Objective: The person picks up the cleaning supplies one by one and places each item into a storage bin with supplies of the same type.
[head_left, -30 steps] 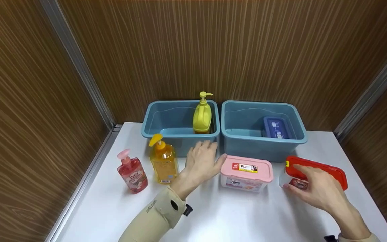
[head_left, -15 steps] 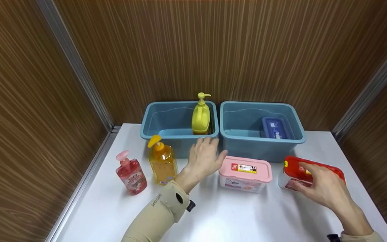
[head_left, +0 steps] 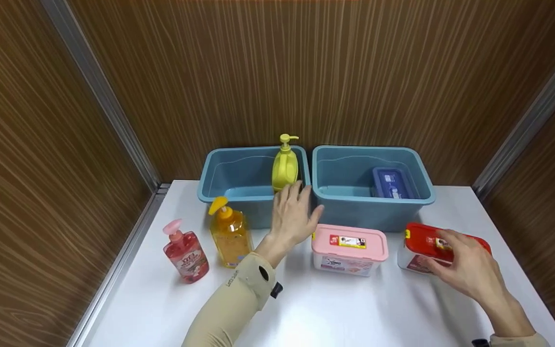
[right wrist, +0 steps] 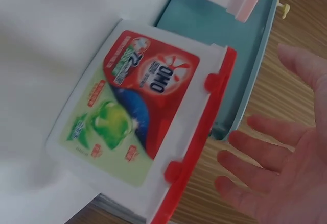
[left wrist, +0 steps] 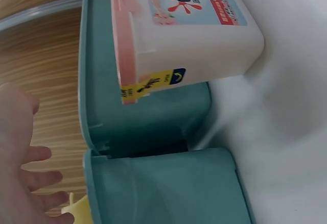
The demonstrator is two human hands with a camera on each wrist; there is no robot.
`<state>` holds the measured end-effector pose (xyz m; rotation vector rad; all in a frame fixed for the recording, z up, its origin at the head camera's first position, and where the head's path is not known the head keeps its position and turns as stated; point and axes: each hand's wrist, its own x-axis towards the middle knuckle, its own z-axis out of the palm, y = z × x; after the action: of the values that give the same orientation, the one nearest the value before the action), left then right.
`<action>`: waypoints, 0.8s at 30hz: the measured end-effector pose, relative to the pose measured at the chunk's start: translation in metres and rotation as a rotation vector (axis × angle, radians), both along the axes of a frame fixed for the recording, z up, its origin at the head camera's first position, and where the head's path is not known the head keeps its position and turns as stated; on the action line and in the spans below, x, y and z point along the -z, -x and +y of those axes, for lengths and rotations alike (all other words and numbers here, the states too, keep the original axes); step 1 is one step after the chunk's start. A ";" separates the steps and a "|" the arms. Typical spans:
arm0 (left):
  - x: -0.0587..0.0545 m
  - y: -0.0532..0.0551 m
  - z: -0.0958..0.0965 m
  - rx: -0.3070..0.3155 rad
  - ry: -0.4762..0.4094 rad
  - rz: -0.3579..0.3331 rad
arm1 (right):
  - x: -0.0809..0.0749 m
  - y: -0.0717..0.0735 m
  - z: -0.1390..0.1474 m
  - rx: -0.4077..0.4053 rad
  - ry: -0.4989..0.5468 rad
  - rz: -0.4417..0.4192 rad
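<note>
The step in hand, judging by the poses, looks like lining the hands up, with nothing yet gripped. The right hand (head_left: 470, 267) hangs over the red box (head_left: 419, 239), which stands on the desk (head_left: 345, 308) to the right of the pink box (head_left: 328, 253), a gap between the two. Its fingers are parted and slightly bent, hold nothing, and in the right wrist view sit apart from the lid (right wrist: 197, 137). The left hand (head_left: 291, 219) is at the near side of the left bin (head_left: 253, 214), fingers spread, nearly straight and holding nothing (the yellow bottle (head_left: 284, 168), upright in that bin, shows just past the fingertips; whether they touch the bin I cannot tell). The blue box (head_left: 391, 184) is in the right bin (head_left: 369, 214). Taking the red box would call for lowering the right hand and bringing thumb and fingers together across the lid; the left would need care beside the orange bottle (head_left: 231, 238).
</note>
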<state>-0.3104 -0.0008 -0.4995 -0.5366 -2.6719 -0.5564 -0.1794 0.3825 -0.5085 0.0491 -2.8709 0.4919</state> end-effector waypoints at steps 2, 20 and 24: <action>0.005 0.005 0.000 -0.005 0.006 -0.007 | 0.003 0.000 0.004 0.007 -0.001 0.031; 0.017 0.027 0.010 0.033 0.100 -0.091 | 0.030 0.007 0.034 0.063 -0.026 0.048; 0.022 0.030 0.013 0.036 0.149 -0.076 | 0.037 0.010 0.039 0.057 -0.031 0.051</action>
<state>-0.3405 0.0120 -0.5214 -0.6173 -2.7967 -0.3967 -0.1895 0.4220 -0.5452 -0.0147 -2.8213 0.4284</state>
